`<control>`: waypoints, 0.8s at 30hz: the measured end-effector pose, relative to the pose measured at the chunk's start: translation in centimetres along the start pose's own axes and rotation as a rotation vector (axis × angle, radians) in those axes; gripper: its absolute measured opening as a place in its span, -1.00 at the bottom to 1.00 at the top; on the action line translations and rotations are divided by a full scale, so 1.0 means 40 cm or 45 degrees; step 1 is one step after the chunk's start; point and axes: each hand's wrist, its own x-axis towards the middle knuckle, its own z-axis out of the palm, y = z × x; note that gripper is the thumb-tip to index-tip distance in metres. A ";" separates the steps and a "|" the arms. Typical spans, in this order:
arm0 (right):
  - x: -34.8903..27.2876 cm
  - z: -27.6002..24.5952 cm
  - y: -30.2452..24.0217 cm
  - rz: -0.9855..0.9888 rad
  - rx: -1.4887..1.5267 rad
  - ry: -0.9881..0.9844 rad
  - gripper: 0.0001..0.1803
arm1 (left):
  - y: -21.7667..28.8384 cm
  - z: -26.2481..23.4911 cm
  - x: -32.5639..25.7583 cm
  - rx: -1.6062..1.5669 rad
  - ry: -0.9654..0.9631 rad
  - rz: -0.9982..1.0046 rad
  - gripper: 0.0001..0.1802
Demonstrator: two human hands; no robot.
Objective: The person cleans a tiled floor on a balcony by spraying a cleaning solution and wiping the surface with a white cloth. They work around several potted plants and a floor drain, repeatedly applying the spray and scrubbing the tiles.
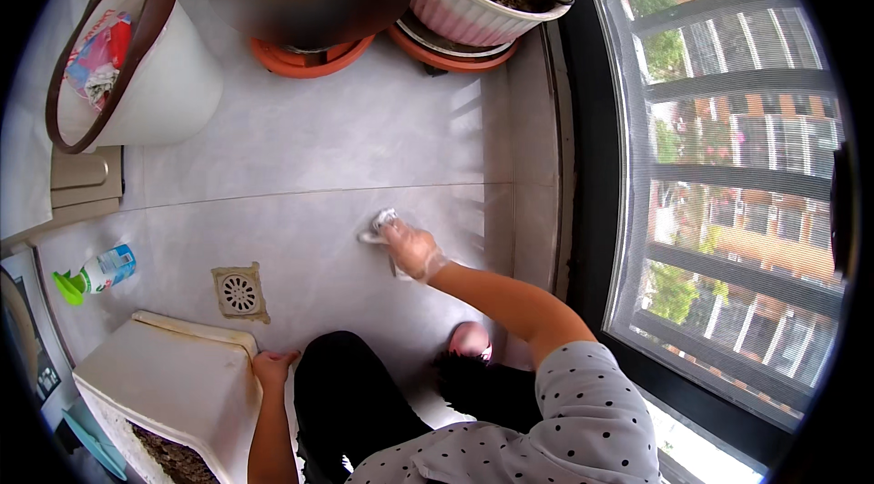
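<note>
The person's 2 hands [411,250] [271,366] are well apart above a pale tiled floor [319,138]. The right hand is closed around a crumpled white cloth [386,218], pressing it on the floor; the cloth sticks out past the fingertips on the side away from the body. A clear glove seems to cover this hand. The left hand is at the corner of a white planter [182,366], touching its edge; whether its fingers grip it or only lean there cannot be told. The cloth lies ahead of the left hand and to its right, well clear of it.

Between the cloth and the planter, 1 square drain [240,294] is set in the floor. Further left, a spray bottle [107,268] with a green top lies on its side. Soil [171,455] shows at the planter's near end. Ahead, beyond the cloth, stand a white bin [173,83] with a brown rim and a ribbed flowerpot [464,10] over an orange saucer [496,60]. A window [728,147] runs along the right.
</note>
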 end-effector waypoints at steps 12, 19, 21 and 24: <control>-0.059 -0.039 0.246 0.721 0.078 0.359 -0.79 | 0.024 0.019 0.000 -0.039 0.003 0.136 -0.57; -0.189 0.019 0.017 -0.129 -0.089 -0.240 -0.77 | 0.007 0.016 0.003 0.085 -0.016 0.150 -0.55; -0.165 0.004 0.028 0.217 0.192 -0.109 -0.75 | 0.006 0.011 0.003 0.058 0.000 0.155 -0.55; -0.145 0.036 0.006 0.543 0.586 0.006 -0.67 | 0.034 -0.001 -0.025 -0.002 -0.001 0.124 -0.55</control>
